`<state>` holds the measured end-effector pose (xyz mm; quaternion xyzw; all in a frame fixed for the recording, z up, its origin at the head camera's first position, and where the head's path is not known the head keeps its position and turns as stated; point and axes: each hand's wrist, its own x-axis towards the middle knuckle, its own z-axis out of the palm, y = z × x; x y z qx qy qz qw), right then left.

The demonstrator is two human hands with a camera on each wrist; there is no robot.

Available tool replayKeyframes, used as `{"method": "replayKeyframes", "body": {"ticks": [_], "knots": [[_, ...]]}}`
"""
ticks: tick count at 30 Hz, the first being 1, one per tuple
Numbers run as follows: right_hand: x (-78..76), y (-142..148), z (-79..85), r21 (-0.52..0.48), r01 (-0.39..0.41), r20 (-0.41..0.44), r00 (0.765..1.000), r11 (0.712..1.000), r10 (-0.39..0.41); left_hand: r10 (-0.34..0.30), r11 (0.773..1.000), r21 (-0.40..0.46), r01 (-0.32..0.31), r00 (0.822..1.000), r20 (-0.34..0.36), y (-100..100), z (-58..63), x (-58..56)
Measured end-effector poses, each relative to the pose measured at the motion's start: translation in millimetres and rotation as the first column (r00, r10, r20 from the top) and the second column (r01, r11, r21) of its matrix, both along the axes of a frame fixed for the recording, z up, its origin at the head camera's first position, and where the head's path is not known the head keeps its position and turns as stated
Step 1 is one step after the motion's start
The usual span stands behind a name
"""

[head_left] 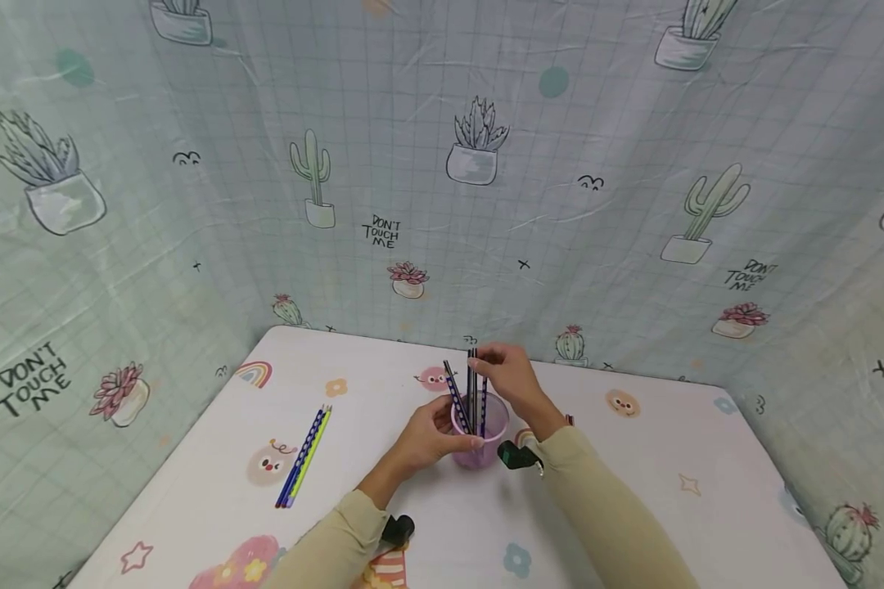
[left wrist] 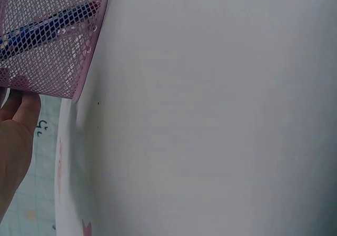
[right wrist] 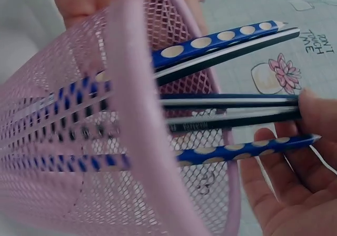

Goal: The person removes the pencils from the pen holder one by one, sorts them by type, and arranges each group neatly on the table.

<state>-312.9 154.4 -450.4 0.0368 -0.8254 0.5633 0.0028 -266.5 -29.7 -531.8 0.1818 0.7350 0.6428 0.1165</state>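
Observation:
A pink mesh pencil cup (head_left: 477, 460) stands on the table with several pencils in it. My left hand (head_left: 429, 435) grips its near left side, thumb along the rim and fingers behind the wall. My right hand (head_left: 514, 378) is above the cup's far right side. In the right wrist view, its thumb and finger pinch the upper ends of dark pencils with white stripes (right wrist: 231, 100), whose lower parts are inside the cup. A blue pencil with pale spots (right wrist: 239, 149) passes close to the other fingers. Another spotted blue pencil (right wrist: 226, 35) leans by the opposite rim beside a dark striped one.
Left on the table lie spotted blue pencils (head_left: 304, 455) and a yellow-green pencil (head_left: 311, 458), side by side. Small reddish pencil ends (head_left: 570, 420) show behind the right sleeve. A patterned curtain (head_left: 427, 164) borders the table (head_left: 619, 507) at the back and sides.

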Motion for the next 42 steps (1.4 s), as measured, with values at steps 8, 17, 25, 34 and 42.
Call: {"method": "replayKeyframes", "body": {"ticks": [8, 17, 25, 34, 42], "knots": [[-1.6, 6, 20.7, 0.005, 0.023, -0.036, 0.999, 1.0, -0.023, -0.018, 0.999, 0.031, 0.018, 1.0, -0.015, 2, 0.4, -1.9], [-3.0, 15, 67.1, -0.101, 0.047, -0.146, 0.987, 0.994, -0.062, 0.006, 0.999, 0.032, -0.005, 1.0, -0.005, 1, 2.7, -0.6], [2.6, 40, 101.0, -0.202, 0.008, -0.231, 0.971, 0.979, -0.055, 0.002, 0.999, 0.045, -0.002, 1.0, 0.003, 2, 3.0, -0.3], [10.0, 80, 110.8, -0.117, 0.105, -0.212, 0.969, 0.988, -0.128, 0.001, 1.0, 0.026, -0.001, 1.0, -0.001, 2, 2.0, 1.0], [18.2, 113, 108.3, -0.026, 0.163, -0.14, 0.976, 0.986, -0.165, 0.002, 1.0, 0.03, -0.002, 1.0, -0.004, 2, -1.1, 1.8]]}}
